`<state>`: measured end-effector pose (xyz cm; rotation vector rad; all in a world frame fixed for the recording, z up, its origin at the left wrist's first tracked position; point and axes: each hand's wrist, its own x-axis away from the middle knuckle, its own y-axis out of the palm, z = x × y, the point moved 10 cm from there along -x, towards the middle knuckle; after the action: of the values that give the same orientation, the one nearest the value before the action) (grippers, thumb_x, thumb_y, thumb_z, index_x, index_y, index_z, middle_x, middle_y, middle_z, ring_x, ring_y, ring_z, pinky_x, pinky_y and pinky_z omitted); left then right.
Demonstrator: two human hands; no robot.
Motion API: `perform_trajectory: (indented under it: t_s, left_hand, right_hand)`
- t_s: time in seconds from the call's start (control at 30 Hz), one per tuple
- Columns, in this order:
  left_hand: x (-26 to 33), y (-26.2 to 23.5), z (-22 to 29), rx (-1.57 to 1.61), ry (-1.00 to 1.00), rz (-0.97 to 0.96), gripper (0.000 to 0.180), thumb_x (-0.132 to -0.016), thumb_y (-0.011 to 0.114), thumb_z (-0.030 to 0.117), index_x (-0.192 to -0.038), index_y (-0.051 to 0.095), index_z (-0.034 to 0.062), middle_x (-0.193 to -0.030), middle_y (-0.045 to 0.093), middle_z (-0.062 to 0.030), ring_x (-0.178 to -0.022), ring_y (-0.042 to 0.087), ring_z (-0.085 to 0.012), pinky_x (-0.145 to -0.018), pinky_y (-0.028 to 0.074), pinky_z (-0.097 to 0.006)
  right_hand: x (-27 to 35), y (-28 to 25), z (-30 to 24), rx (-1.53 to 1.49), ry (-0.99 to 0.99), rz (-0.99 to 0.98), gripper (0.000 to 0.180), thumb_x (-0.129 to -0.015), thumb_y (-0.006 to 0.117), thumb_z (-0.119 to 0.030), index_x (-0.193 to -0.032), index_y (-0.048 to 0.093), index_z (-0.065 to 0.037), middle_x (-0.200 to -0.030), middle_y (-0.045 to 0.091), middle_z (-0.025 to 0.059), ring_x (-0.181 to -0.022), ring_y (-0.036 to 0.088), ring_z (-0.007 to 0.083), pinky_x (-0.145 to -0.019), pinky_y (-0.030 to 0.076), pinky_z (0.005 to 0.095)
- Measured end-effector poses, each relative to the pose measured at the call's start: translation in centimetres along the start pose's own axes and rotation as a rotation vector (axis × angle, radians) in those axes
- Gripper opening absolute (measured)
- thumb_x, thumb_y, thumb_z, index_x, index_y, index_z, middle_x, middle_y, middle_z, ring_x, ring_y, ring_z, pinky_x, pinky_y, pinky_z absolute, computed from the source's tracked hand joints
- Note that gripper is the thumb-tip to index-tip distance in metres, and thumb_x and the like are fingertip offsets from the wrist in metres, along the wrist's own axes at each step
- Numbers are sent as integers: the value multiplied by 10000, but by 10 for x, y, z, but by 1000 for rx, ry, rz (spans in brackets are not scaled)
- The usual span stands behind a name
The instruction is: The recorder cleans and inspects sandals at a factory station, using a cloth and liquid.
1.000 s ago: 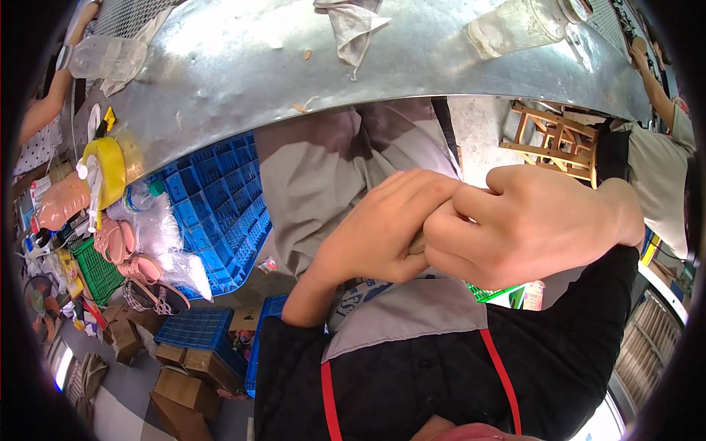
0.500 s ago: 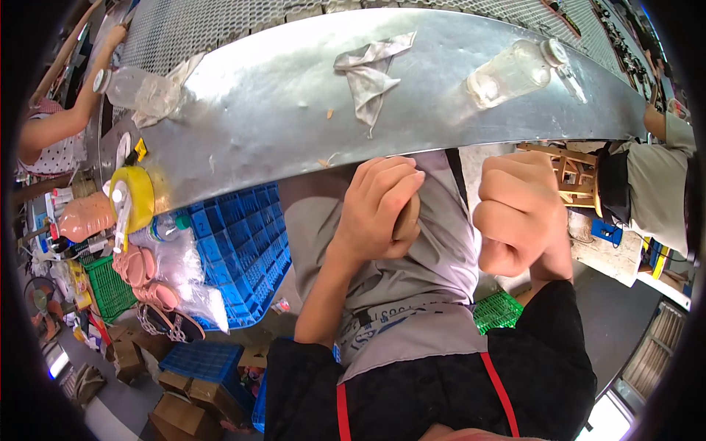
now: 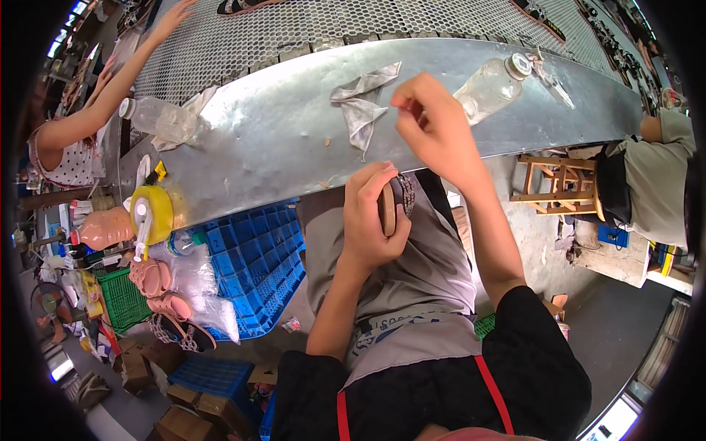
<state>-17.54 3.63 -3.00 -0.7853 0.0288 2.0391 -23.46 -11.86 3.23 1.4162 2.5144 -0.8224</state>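
Note:
My left hand (image 3: 368,217) is closed round a sandal (image 3: 387,209) above my lap. Its tan sole faces partly toward me, and a dark beaded strap shows at its right edge; the fingers cover much of it. My right hand (image 3: 434,121) is raised over the metal table (image 3: 272,140), with fingers bent and thumb apart, and I see nothing in it. Just left of it a crumpled grey-white rag (image 3: 360,106) lies on the table. A clear bottle with a white cap (image 3: 496,88) stands close behind the right hand, partly covered by it.
A mesh conveyor (image 3: 331,26) carrying sandals runs behind the table. At left are another bottle (image 3: 158,117), a yellow tape roll (image 3: 158,213), a blue crate (image 3: 246,257) and pink sandals (image 3: 151,278). A co-worker's arm (image 3: 110,103) reaches over at far left; another person (image 3: 658,176) sits right.
My right hand has lifted from beside my lap up and left over the table, its fist loosened. My left hand has turned, and the sandal now shows in it. The view has shifted slightly.

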Motion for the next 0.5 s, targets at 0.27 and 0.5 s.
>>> perform_trajectory:
  t_s: [0.27,0.5]
  left_hand:
    - [-6,-10,22,-38,-81,-106,695,-779,695,39,-1435,467,-1,-1363,542,-237,-1262,525,-416,-1102,417,-483]
    - [-28,-74,-1,-68,-66,109,427,-860,667,32,-1284,620,9,-1356,579,-182,-1220,577,-314,-1010,464,-379]
  right_hand:
    - [-31,69,27,448,-186,-191,165,-933,673,-163,-1085,703,-105,-999,624,87,-858,670,312,-740,555,427]
    - [-34,70,0,278,-490,-78,98,-898,696,-166,-948,700,-82,-966,629,69,-956,617,267,-721,520,368]
